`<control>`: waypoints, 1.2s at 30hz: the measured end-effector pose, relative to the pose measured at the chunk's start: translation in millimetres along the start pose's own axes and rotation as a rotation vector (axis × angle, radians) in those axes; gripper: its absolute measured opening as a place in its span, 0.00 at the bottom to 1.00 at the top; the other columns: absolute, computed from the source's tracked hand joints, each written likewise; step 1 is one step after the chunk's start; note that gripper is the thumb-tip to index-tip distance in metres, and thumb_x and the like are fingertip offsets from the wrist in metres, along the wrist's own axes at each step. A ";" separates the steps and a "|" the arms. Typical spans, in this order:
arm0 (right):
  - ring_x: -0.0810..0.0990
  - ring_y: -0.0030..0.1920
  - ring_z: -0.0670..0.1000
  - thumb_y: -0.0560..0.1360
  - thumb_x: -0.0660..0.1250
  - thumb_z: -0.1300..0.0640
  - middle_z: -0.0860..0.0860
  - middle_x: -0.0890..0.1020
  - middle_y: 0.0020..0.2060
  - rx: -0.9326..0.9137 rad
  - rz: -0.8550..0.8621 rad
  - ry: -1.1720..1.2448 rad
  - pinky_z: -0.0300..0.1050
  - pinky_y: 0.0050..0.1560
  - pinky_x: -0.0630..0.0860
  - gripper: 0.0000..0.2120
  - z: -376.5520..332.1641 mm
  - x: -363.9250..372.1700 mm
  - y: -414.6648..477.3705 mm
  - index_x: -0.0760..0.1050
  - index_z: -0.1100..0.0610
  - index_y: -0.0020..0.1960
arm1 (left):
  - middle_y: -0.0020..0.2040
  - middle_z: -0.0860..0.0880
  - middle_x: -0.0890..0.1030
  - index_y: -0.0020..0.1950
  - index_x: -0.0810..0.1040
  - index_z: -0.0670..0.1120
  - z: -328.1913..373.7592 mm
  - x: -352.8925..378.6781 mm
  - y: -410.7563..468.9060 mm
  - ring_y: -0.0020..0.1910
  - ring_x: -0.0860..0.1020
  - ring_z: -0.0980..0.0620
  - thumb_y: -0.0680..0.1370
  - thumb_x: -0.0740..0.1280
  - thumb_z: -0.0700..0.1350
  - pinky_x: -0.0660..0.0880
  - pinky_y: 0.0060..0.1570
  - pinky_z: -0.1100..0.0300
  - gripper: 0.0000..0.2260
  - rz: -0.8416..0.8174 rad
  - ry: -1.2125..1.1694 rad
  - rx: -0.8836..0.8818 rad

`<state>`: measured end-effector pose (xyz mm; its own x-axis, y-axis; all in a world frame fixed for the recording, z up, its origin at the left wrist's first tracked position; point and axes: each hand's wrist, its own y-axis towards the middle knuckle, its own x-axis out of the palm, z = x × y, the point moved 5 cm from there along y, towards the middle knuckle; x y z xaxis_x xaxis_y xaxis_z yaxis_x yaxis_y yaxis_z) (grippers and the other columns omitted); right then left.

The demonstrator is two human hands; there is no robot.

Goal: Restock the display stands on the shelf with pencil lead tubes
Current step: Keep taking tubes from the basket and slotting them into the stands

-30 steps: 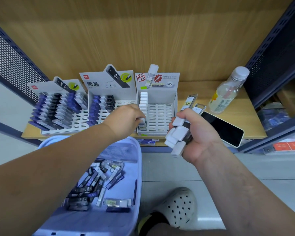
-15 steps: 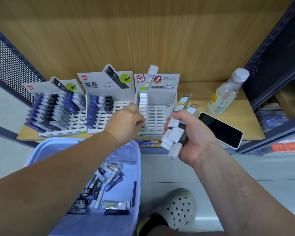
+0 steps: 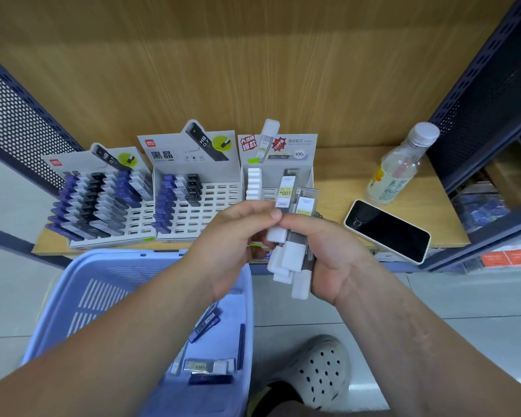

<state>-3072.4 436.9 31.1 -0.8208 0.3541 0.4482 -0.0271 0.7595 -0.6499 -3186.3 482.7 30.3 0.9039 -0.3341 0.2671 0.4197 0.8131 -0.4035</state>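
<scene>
Three cardboard display stands sit on the wooden shelf: a nearly full left stand (image 3: pixel 103 203), a partly filled middle stand (image 3: pixel 199 203), and a right stand (image 3: pixel 278 173) with one column of white-capped tubes at its left. My right hand (image 3: pixel 328 254) is closed around a bundle of clear pencil lead tubes with white caps (image 3: pixel 292 254), held in front of the right stand. My left hand (image 3: pixel 238 236) pinches one tube (image 3: pixel 286 191) of that bundle between thumb and fingers; both hands touch it.
A lavender plastic basket (image 3: pixel 82 284) with several loose tubes stands below the shelf edge. A phone (image 3: pixel 388 230) and a clear bottle (image 3: pixel 400 167) lie on the shelf at right. Dark perforated panels flank both sides. A grey shoe (image 3: pixel 319 371) is on the floor.
My left hand has left the right stand's front slots and come right to the bundle, pinching one tube. My right hand has raised the bundle slightly.
</scene>
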 end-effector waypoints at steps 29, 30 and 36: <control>0.79 0.31 0.48 0.73 0.75 0.60 0.51 0.82 0.34 -0.044 0.217 0.174 0.44 0.38 0.77 0.04 -10.8 -22.4 3.6 0.81 0.56 0.41 | 0.41 0.50 0.84 0.47 0.86 0.47 70.8 -23.2 108.7 0.42 0.80 0.49 0.78 0.71 0.44 0.74 0.43 0.58 0.04 0.209 1.334 0.635; 0.79 0.32 0.48 0.73 0.75 0.61 0.51 0.83 0.35 -0.045 0.217 0.175 0.44 0.39 0.77 0.04 -11.3 -23.6 4.1 0.81 0.56 0.41 | 0.41 0.49 0.83 0.47 0.85 0.46 68.1 -21.6 115.3 0.43 0.80 0.47 0.78 0.70 0.44 0.73 0.43 0.57 0.05 0.188 1.400 0.651; 0.79 0.32 0.48 0.73 0.75 0.61 0.51 0.82 0.35 -0.048 0.217 0.182 0.44 0.38 0.76 0.05 -12.8 -29.2 8.3 0.80 0.56 0.41 | 0.46 0.46 0.84 0.52 0.86 0.47 54.6 -16.2 137.1 0.47 0.81 0.43 0.79 0.68 0.44 0.77 0.47 0.51 0.07 0.075 1.593 0.677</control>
<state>-3041.4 439.8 20.5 -0.6881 0.6005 0.4072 0.1689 0.6784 -0.7150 -3147.9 625.6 18.4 0.2807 -0.0549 -0.9582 0.6470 0.7483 0.1466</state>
